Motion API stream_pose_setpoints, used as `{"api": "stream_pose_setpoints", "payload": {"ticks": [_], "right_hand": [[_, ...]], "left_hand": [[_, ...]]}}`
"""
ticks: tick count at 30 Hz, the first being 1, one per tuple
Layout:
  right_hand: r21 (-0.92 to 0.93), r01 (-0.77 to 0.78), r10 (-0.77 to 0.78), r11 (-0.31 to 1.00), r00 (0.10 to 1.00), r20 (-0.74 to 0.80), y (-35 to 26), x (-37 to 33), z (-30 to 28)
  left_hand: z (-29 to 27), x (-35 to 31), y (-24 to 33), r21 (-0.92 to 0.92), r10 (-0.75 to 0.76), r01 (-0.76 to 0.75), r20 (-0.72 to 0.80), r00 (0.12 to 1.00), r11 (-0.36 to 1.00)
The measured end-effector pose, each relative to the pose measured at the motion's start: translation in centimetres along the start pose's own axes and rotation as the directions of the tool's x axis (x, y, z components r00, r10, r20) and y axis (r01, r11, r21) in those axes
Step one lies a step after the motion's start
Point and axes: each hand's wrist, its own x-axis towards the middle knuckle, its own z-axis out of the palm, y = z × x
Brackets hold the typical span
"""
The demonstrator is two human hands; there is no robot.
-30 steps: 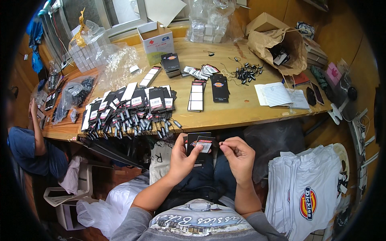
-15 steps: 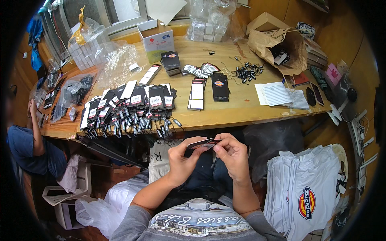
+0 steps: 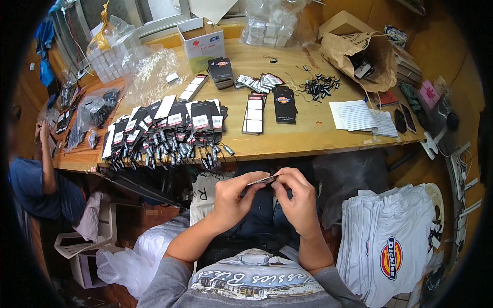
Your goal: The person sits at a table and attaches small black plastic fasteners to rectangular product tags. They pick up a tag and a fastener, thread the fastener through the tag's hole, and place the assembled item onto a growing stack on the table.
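In front of my lap, my left hand point(image 3: 232, 201) and my right hand point(image 3: 295, 199) pinch a thin dark hang tag point(image 3: 265, 180) from both sides. It is seen nearly edge-on, so its printing cannot be read. Whether it is one card or two is unclear. On the table ahead lie a stack of white-panelled tags point(image 3: 253, 115) and a stack of black tags point(image 3: 284, 107). Behind them are loose barcode cards point(image 3: 251, 83). A heap of black string fasteners point(image 3: 322, 88) lies to the right. Strung tags point(image 3: 174, 123) form a large pile at the left.
An open brown paper bag point(image 3: 336, 54), a notebook point(image 3: 354, 117) and phones point(image 3: 408, 118) are at the right. A white box point(image 3: 203, 46) stands behind a thick black tag stack point(image 3: 221, 72). Folded white shirts point(image 3: 380, 226) are piled beside me. Another person point(image 3: 41, 185) sits at far left.
The tag has tilted flatter, from a spread pair of card edges to nearly edge-on. My fingers have shifted slightly along it. The view has moved a little.
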Motion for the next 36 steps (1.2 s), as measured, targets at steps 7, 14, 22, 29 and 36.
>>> {"api": "stream_pose_setpoints", "payload": {"ticks": [7, 14, 22, 29, 36], "right_hand": [[-0.210, 0.039, -0.054, 0.977, 0.996, -0.065, -0.6, 0.2, -0.3], [-0.085, 0.065, -0.074, 0.994, 0.992, -0.107, -0.1, 0.2, 0.4], [0.229, -0.002, 0.031, 0.973, 0.992, -0.121, 1.5, 0.4, 1.0], [-0.186, 0.245, -0.274, 0.951, 0.950, -0.152, -0.2, 0.4, -0.3], [-0.326, 0.278, -0.337, 0.904, 0.931, -0.141, -0.8, 0.4, -0.3]], "left_hand": [[-0.1, -0.1, 0.0, 0.111, 0.088, -0.092, 0.034, 0.996, 0.990], [0.0, -0.4, -0.3, 0.164, 0.095, -0.100, 0.038, 0.995, 0.981], [0.1, 0.1, -0.2, 0.008, 0.083, -0.083, 0.052, 0.995, 0.996], [0.0, -0.8, -0.1, -0.265, -0.243, 0.232, -0.008, 0.970, 0.936], [-0.7, -0.4, 1.2, -0.085, -0.153, 0.154, 0.025, 0.988, 0.984]]}}
